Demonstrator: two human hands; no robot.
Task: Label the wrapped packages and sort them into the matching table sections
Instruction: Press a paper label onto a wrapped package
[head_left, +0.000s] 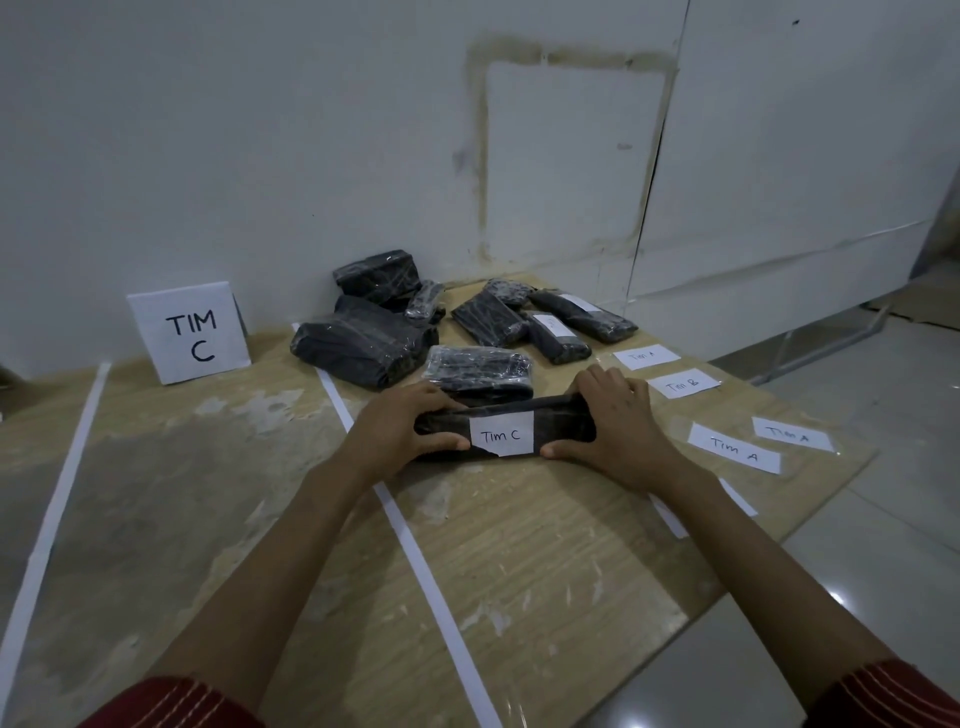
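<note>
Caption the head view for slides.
Left hand and right hand grip a black plastic-wrapped package bearing a white paper Tim C label.

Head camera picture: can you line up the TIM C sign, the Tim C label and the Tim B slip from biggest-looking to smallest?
1. TIM C sign: clearly biggest.
2. Tim C label on the package and Tim B slip: about alike, label taller, slip wider, so no ranking.
</note>
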